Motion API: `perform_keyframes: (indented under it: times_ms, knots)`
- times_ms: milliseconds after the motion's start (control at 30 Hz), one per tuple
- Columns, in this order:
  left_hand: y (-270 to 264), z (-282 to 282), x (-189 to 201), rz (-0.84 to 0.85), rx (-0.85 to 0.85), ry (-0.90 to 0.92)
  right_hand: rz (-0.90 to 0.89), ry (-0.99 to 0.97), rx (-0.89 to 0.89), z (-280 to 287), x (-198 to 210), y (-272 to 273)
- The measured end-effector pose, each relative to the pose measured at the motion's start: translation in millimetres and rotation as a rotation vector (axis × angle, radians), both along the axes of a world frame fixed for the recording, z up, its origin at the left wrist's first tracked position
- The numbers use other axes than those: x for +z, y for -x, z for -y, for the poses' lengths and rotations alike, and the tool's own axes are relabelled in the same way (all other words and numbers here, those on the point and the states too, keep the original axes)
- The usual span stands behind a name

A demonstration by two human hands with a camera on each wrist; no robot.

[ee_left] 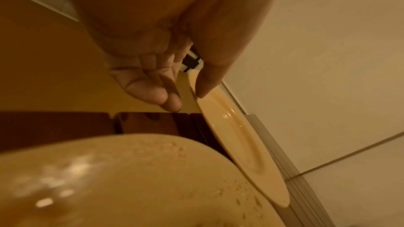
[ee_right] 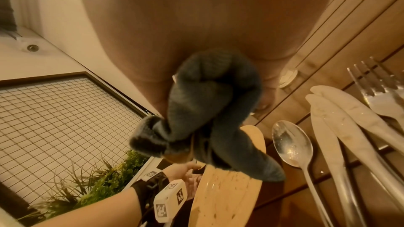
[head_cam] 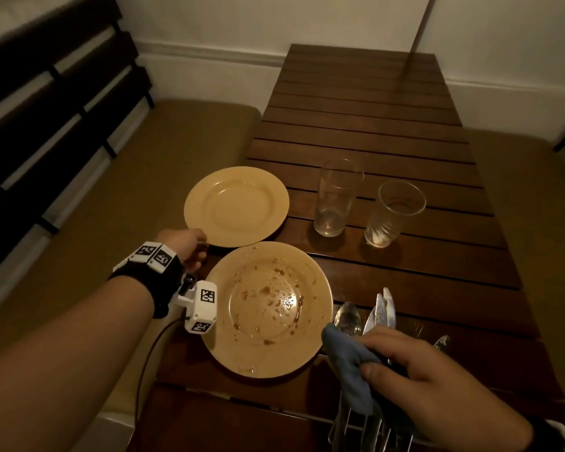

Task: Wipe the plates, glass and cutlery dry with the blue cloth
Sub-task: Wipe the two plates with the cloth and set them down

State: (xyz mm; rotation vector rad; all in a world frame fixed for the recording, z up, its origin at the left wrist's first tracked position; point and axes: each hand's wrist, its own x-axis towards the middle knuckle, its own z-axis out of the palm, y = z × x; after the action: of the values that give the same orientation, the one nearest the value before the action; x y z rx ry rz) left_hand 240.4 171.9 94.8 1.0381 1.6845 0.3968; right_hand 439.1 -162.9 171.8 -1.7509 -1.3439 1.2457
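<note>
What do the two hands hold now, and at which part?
The left hand pinches the far plate at its near rim, thumb on top. The right hand grips the bunched blue cloth around its middle; both ends hang free.

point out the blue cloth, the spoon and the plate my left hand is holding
blue cloth point(head_cam: 348, 367), head view, bunched middle below the fingers.
spoon point(ee_right: 291, 144), right wrist view, its bowl.
far plate point(head_cam: 238, 207), head view, its centre well.

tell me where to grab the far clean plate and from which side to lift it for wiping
Take the far plate by its near-left rim, coming from the left. That edge overhangs the table, so fingers can slip under it and the thumb can press on top. The left hand already pinches it there, while the right hand holds the blue cloth.
</note>
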Motion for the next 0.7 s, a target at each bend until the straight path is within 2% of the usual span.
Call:
perform_keyframes:
  times_ms: [100, 200, 267, 333, 467, 633, 700]
  knots:
    - [9.8, 18.4, 8.6, -0.051, -0.095, -0.002, -0.008, 0.020, -0.019, 0.7, -2.7, -1.1]
    - [26.5, 50.3, 18.5, -0.276, -0.348, -0.102, -0.018, 0.030, -0.070, 2.6, -3.7, -2.8]
    - [39.6, 73.2, 19.4, -0.341, -0.473, -0.102, -0.017, 0.044, -0.112, 4.2, -4.8, -4.6]
    - [52.0, 93.9, 17.1, -0.271, -0.505, 0.044, -0.020, 0.045, -0.148, 5.9, -6.2, -5.7]
    - [70.1, 117.3, 10.0, -0.009, -0.407, 0.221, -0.014, 0.039, -0.203, 5.9, -9.2, -3.9]
    - [72.1, 146.1, 11.2, 0.346, -0.094, 0.165, 0.025, -0.011, -0.223, -9.5, -8.9, 7.2]
    - [73.3, 156.6, 19.1, 0.420, -0.075, 0.114, 0.089, -0.068, -0.180, -21.9, -6.5, 16.5]
